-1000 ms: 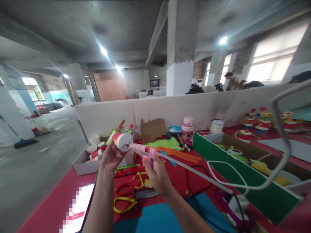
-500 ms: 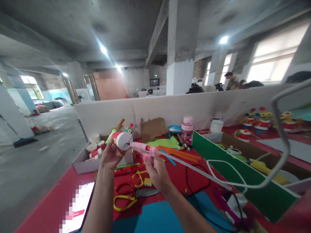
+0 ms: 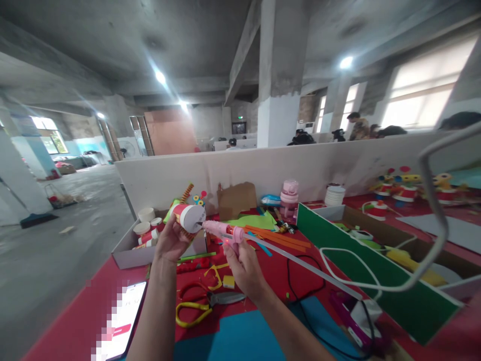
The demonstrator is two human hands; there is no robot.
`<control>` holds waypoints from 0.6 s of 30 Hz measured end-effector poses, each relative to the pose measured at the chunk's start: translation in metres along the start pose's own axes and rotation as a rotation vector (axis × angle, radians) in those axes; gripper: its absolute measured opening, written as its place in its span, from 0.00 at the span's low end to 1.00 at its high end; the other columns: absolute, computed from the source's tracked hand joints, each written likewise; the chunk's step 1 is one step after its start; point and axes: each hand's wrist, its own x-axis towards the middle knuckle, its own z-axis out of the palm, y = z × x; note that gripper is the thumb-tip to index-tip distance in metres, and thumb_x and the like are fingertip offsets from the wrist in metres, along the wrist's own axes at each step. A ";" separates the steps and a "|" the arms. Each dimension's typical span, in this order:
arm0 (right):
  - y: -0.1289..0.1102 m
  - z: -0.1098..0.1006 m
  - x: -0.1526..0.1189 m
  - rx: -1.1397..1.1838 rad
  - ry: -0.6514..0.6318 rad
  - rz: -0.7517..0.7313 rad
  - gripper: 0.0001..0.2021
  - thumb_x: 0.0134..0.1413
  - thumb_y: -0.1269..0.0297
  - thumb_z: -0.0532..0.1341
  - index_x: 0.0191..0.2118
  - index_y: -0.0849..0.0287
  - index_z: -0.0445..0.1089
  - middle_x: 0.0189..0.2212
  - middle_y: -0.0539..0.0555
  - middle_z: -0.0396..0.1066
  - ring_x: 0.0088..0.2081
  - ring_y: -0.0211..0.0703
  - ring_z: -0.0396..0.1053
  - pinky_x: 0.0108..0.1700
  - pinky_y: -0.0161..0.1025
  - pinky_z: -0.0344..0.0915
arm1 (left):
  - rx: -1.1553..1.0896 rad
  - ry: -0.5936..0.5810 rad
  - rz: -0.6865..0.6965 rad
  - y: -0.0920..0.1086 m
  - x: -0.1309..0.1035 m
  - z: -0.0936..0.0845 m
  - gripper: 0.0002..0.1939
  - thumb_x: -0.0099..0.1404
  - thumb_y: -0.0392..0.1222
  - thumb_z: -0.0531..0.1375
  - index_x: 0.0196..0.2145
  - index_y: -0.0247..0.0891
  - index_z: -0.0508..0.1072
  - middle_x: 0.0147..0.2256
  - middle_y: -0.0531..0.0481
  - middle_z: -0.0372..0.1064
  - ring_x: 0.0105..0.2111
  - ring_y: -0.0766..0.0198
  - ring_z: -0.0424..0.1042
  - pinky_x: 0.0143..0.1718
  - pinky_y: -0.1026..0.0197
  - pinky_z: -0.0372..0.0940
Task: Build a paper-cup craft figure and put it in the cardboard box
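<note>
Red table [image 3: 270, 276], white partition [image 3: 240, 168], concrete pillar [image 3: 283, 70]

left fingers [image 3: 180, 245] and right fingers [image 3: 248, 252] curl, 2 forearms [image 3: 160, 306] stretched forward.

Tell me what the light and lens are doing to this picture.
In the head view, a ceiling lamp flares into a streak; the large window is washed out; the phone glares, its left side pixelated; the pink glue gun shows a red glow; the outer edges look stretched.
</note>
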 end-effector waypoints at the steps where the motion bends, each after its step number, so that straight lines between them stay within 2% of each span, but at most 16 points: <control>1: 0.000 0.000 0.001 -0.006 0.005 0.001 0.10 0.63 0.61 0.52 0.41 0.61 0.66 0.33 0.57 0.74 0.35 0.46 0.72 0.37 0.39 0.67 | 0.000 0.003 0.001 0.000 0.000 0.000 0.22 0.71 0.46 0.47 0.57 0.37 0.66 0.39 0.41 0.78 0.42 0.54 0.76 0.48 0.46 0.69; 10: -0.002 -0.001 0.011 0.029 0.021 -0.003 0.13 0.63 0.61 0.52 0.48 0.60 0.66 0.39 0.59 0.75 0.40 0.48 0.74 0.42 0.41 0.69 | 0.014 -0.007 0.000 0.000 0.000 -0.001 0.22 0.71 0.46 0.48 0.59 0.38 0.64 0.40 0.41 0.78 0.42 0.54 0.76 0.47 0.48 0.70; 18: -0.005 0.001 0.013 0.028 0.016 -0.035 0.12 0.63 0.61 0.52 0.47 0.59 0.67 0.41 0.60 0.75 0.43 0.49 0.73 0.46 0.42 0.69 | 0.005 -0.026 -0.017 -0.001 0.000 0.000 0.22 0.71 0.46 0.47 0.58 0.37 0.65 0.42 0.40 0.77 0.44 0.53 0.76 0.51 0.47 0.67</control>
